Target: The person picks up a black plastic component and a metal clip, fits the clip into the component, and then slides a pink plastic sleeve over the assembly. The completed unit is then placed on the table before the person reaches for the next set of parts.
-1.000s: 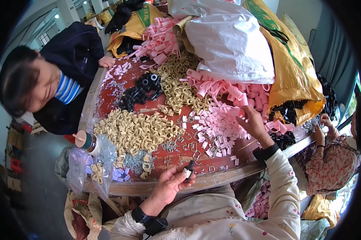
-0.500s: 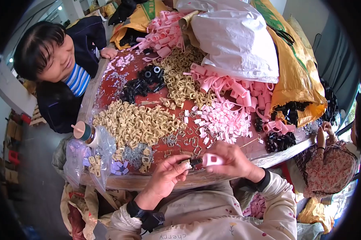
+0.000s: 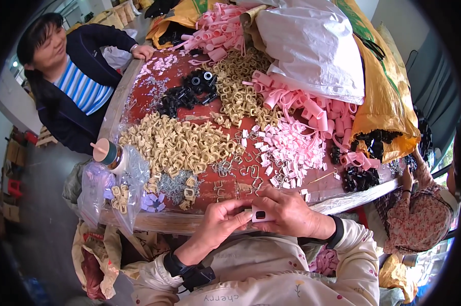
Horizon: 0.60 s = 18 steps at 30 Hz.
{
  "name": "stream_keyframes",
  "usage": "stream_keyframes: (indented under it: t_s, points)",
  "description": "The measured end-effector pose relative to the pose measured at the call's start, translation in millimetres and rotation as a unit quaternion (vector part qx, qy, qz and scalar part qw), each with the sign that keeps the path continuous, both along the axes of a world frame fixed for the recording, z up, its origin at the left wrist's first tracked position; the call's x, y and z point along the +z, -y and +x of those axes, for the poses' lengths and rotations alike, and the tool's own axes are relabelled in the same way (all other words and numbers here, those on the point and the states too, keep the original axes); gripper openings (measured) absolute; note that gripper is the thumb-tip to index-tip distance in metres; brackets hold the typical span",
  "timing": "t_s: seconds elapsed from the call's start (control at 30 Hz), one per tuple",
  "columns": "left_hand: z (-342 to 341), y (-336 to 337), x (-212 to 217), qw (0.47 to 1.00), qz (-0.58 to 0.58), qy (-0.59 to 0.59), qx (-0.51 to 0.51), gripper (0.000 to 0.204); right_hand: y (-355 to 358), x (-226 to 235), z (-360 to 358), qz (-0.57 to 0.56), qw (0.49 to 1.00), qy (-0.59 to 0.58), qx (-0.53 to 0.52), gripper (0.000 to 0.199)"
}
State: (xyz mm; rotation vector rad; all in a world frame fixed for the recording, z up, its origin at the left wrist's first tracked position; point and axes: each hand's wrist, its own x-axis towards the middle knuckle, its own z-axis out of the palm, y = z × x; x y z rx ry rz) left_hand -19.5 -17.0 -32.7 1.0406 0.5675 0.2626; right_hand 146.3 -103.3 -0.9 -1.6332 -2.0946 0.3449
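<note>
- Pale pink plastic sleeve with a square window: held between both hands, just above the table's near edge; window faces the camera, long axis seemingly left to right, far end hidden.
- Right hand: fingers and thumb closed around the sleeve's right portion.
- Left hand: thumb and fingers drawn together at its left end; what they grip cannot be told.
- Large yellow woven sack: mouth toward the table's near right, showing black plastic parts.
- Clear plastic bag, near left corner: contains beige plastic clips.
- White sack: contents hidden.
</note>
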Motion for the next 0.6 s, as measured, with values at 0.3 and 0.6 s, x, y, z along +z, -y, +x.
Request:
stream_keyframes:
  t_s: [0.3, 0.6]
  points:
    - [8.4, 1.5, 6.2, 0.978, 0.203, -0.032, -0.035, 0.034, 0.6, -6.1, -8.5, -0.049, 0.997, -0.035, -0.057, 0.053]
    - [17.6, -3.5, 5.6, 0.993, 0.047, 0.102, -0.031, 0.055, -4.9, 18.9, 16.4, -0.02, 0.973, -0.141, 0.183, 0.074]
